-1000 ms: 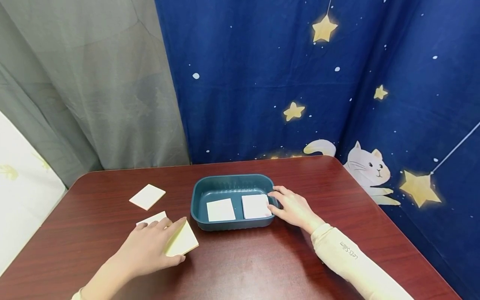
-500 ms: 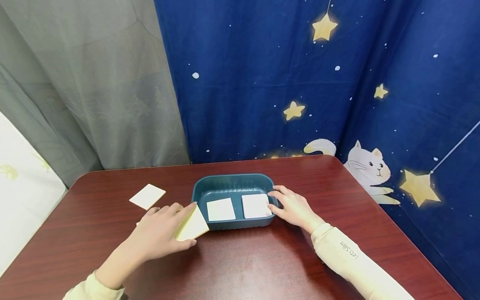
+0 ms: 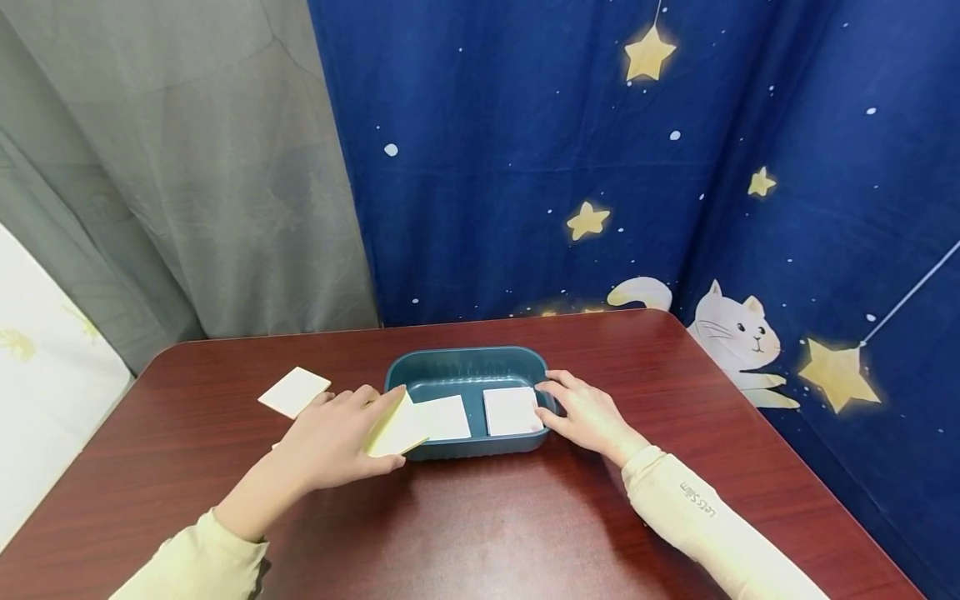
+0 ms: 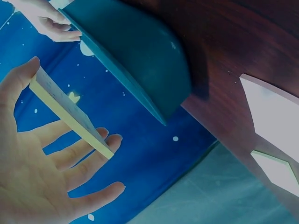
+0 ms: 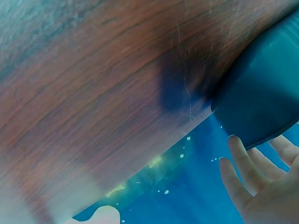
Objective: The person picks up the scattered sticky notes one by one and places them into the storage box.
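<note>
- Our left hand (image 3: pixel 333 440) pinches a paper pad (image 3: pixel 397 431) at the near left corner of the bin (image 3: pixel 480 447).
- Our right hand (image 3: pixel 588 419), fingers relaxed, touches its right edge.

The right hand (image 3: pixel 588 421) is blocking the tray's (image 3: pixel 442 387) right end!
Walls (image 3: pixel 480 448) are ringing it; open tabletop (image 3: pixel 487 525) is stretching along the near side.

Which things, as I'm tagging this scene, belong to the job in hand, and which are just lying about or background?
Likely part of the job:
pale yellow pad, held in the left hand
teal tub, with the right hand at its edge
two white pads inside it
probably two loose pads on the table

Just background:
table
blue curtain
grey curtain
</note>
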`<state>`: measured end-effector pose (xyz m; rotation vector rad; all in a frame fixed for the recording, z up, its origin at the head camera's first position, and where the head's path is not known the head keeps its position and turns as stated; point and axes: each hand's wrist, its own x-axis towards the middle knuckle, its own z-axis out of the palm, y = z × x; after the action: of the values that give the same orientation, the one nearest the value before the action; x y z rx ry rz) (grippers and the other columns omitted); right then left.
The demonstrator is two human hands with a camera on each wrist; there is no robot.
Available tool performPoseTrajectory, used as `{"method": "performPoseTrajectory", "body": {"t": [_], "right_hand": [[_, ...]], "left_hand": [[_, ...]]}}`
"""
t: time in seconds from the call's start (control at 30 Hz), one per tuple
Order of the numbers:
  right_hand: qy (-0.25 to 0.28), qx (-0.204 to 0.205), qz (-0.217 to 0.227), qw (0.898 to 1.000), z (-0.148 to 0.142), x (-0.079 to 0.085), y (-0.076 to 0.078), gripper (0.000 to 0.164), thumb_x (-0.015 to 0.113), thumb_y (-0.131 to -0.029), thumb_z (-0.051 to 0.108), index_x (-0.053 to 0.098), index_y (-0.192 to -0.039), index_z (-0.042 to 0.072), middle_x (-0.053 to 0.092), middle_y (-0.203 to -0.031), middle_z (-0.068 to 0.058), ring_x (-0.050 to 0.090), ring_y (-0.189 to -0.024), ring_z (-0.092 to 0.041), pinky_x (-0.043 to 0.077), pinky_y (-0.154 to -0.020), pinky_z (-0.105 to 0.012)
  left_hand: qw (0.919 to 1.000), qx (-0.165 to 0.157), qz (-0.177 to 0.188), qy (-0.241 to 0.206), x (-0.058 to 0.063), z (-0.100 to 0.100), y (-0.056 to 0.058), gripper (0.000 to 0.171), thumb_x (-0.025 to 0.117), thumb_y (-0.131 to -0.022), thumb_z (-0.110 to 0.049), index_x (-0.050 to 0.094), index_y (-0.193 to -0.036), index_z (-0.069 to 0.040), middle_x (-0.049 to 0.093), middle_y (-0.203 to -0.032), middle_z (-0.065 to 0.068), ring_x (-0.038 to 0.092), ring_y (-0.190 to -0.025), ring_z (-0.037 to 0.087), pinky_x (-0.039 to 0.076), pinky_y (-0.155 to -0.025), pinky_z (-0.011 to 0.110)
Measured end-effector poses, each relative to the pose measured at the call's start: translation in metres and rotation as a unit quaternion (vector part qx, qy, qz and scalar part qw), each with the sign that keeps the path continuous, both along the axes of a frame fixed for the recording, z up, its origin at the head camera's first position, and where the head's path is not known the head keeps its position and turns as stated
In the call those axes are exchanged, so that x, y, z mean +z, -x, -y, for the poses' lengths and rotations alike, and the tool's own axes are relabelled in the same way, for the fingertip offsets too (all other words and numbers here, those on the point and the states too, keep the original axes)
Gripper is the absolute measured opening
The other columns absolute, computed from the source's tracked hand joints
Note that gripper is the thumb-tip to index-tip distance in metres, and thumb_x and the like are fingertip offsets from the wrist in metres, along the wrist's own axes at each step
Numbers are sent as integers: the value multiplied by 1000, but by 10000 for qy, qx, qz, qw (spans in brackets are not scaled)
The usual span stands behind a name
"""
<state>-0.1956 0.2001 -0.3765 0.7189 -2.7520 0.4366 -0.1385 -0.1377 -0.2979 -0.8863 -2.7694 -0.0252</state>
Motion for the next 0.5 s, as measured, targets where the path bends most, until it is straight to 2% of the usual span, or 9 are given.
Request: {"method": "performPoseTrajectory", "body": {"t": [0.2,0.5], "right_hand": [[-52,3,-16,10000,-1,-1,0,37,59,-82,36,60,-111,14,51,-118,-8,54,-98,-20,47,-72,-41],[9,15,-59,10000,-1,-2,1,36,60,-81,35,61,-111,14,51,-118,-8,55,-97,-20,47,-70,-41]], "left_hand": [[9999,-72,85,30,2,-6,9,73,62,-68,-55,49,-126,-12,55,-96,3,55,-78,21,40,-65,41],[9998,-140,162,32,1,-15,23,73,62,-68,-54,48,-126,-12,55,-101,5,55,-85,22,40,-68,41]]}}
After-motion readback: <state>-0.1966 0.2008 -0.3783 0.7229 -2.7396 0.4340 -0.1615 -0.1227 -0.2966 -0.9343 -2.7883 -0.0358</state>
